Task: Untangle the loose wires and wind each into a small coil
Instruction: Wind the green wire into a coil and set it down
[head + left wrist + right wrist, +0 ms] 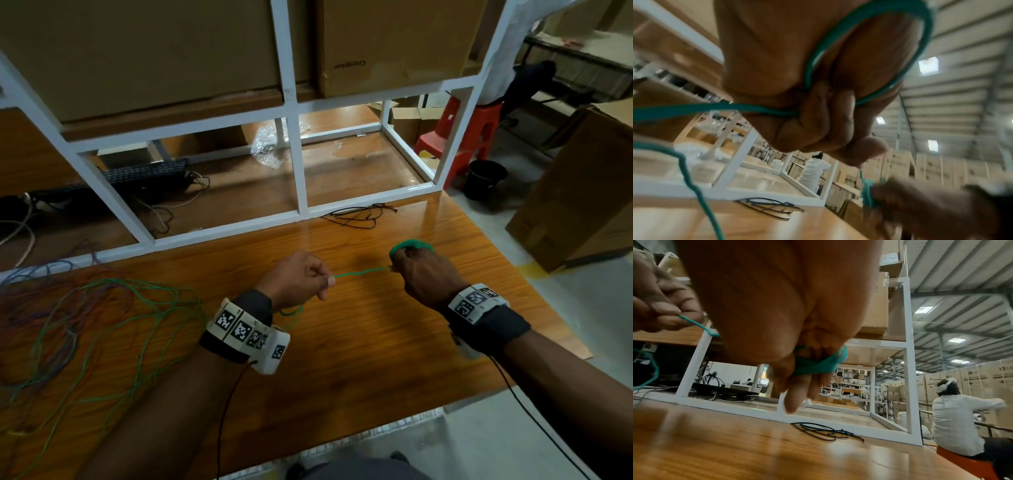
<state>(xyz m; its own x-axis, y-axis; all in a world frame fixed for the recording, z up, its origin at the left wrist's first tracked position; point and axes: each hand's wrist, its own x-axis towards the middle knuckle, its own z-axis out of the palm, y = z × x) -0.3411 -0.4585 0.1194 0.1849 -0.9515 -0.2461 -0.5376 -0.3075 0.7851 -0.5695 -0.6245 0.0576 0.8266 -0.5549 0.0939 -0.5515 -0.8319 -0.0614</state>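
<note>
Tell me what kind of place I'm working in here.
Most likely a warehouse or factory floor. Stacked cardboard cartons line the far wall under a corrugated metal roof, and the wooden workbench stands against a white metal rack holding more boxes.

The right hand (423, 276) covers most of the green coil (412, 245) in the head view, so the number of turns cannot be counted. The tangled wires (85, 325) run off the left edge of the table (359, 342), and their ends cannot be traced. In the left wrist view, the right hand and the wire around it are blurred.
</note>
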